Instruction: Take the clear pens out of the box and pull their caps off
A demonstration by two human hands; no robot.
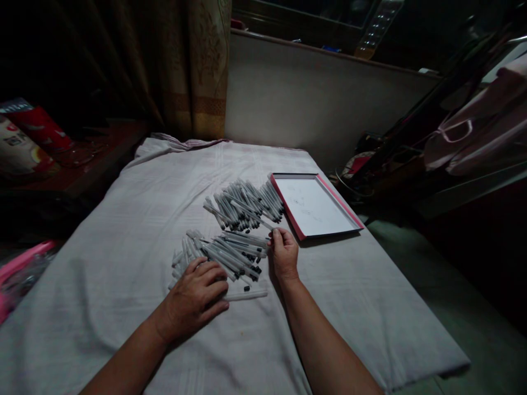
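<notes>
Two heaps of slim, translucent grey pens with black tips lie on the cloth: a near pile [230, 255] and a far pile [242, 200]. My left hand [197, 291] rests palm down over the near pile's left side, fingers spread on the pens. Between the thumb and fingers of my right hand [285, 253] is the end of one pen [259, 219], which slants up and left across the far pile. A single pen [247, 295] lies by my left fingertips, close to a small black cap [247, 288].
Right of the far pile sits a shallow open box [313, 206] with a white inside and red sides. A pale checked cloth [123, 252] covers the table. Red and white packages [41, 129] stand on a side table at left; a pink rim [28, 258] shows below.
</notes>
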